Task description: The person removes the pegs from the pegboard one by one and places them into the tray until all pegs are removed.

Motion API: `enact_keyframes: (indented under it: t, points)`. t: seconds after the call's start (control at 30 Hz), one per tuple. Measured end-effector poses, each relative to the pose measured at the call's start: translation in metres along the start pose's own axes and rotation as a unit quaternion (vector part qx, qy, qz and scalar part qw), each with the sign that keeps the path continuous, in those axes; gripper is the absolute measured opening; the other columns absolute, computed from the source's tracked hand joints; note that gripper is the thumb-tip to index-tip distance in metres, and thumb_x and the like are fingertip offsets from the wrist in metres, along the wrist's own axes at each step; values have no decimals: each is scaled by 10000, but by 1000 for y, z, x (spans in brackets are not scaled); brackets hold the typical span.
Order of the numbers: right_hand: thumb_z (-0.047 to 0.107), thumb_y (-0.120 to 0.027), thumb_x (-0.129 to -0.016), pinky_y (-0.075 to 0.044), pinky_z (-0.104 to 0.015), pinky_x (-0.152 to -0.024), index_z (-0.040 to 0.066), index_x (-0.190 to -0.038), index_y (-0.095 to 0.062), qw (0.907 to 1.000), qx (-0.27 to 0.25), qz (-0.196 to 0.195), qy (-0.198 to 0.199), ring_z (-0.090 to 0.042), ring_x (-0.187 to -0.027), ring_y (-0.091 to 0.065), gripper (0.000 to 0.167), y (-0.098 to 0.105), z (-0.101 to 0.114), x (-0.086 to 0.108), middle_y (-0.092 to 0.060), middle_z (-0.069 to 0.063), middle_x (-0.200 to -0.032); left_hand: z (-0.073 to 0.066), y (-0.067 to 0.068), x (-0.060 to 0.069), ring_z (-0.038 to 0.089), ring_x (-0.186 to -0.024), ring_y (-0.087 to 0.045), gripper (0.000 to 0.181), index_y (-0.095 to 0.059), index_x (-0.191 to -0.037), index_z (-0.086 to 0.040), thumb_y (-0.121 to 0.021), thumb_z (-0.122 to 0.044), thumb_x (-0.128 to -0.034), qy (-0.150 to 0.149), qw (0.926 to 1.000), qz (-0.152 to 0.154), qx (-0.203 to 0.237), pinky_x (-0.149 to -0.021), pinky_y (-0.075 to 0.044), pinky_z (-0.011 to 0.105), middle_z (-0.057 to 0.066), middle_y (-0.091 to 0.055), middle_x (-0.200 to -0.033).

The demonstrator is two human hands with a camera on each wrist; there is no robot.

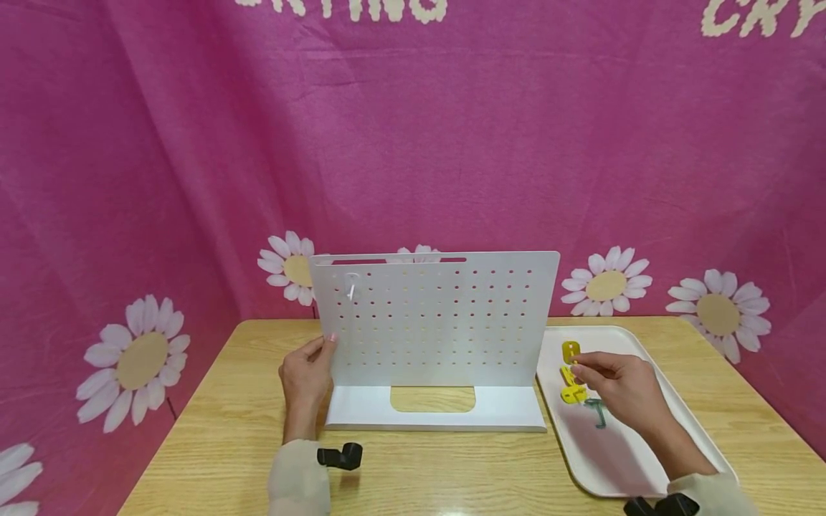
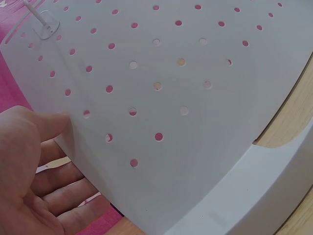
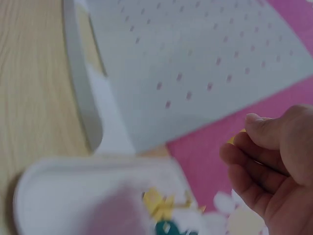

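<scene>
A white pegboard (image 1: pixel 432 322) stands upright on its base. My left hand (image 1: pixel 307 373) grips its left edge, thumb on the front face and fingers behind, as the left wrist view shows. Near the board's upper left corner sits a clear or white hook (image 1: pixel 351 286). Over the tray, my right hand (image 1: pixel 622 390) pinches a yellow hook (image 1: pixel 571 351) between thumb and fingers; only a sliver of yellow shows in the right wrist view. Below that hand, more yellow hooks (image 1: pixel 573 394) and a green hook (image 1: pixel 596 412) lie on the white tray (image 1: pixel 587 476).
The tray stands right beside the board's base (image 1: pixel 361 416) on a wooden table (image 1: pixel 213 430). A pink cloth (image 1: pixel 419 143) with daisies hangs close behind the board.
</scene>
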State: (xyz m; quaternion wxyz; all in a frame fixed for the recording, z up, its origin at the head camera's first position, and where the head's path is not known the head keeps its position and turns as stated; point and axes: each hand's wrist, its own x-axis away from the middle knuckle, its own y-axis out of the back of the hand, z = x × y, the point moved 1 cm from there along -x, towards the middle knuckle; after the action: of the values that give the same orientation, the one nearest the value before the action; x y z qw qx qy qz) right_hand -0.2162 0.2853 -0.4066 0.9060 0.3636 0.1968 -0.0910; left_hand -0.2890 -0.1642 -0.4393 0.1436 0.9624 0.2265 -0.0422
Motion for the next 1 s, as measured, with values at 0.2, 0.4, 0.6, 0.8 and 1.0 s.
enact_keyframes:
  t: [0.2,0.4,0.6,0.8,1.0]
  points:
    - [58,-755,-881,-507,-247,-561,-16,-962,-778,9980,622,103,-75,-102,-657,-678,112,0,-28,7,-745,-87,-831,0,-1,-1,346,-1114,-640,490,-706,-1240,-39,-697,-426,-940,29,10000,43,25,-923,-506,488,192,-675,-1214]
    - [67,-783,-849,-479,-252,-543,9,-930,-787,9948,1001,192,-42,-53,-638,-635,99,0,-44,10,-742,-70,-802,-2,-1,-1,344,-1127,-633,514,-695,-1261,-44,-691,-445,-939,38,9998,159,111,-932,-505,488,183,-662,-1248]
    - [88,-791,-846,-459,-257,-537,13,-951,-781,9939,1046,362,20,-32,-631,-593,129,2,-46,11,-721,14,-742,-2,-1,0,350,-1110,-641,507,-706,-1244,-43,-696,-445,-935,14,9999,126,60,-923,-509,490,190,-673,-1220]
    - [145,-771,-883,-492,-270,-574,20,-1016,-764,9962,656,577,68,-67,-673,-640,183,-2,-19,2,-732,10,-801,1,0,0,360,-1094,-647,508,-714,-1226,-38,-701,-451,-929,-24,10000,55,-36,-912,-506,496,199,-686,-1180]
    - [127,-758,-900,-530,-275,-571,-7,-1066,-747,9963,-186,800,238,-124,-716,-687,213,-19,25,-11,-740,-27,-861,1,1,0,356,-1093,-648,492,-716,-1224,-41,-705,-435,-931,-11,10000,21,-39,-912,-506,492,196,-690,-1173]
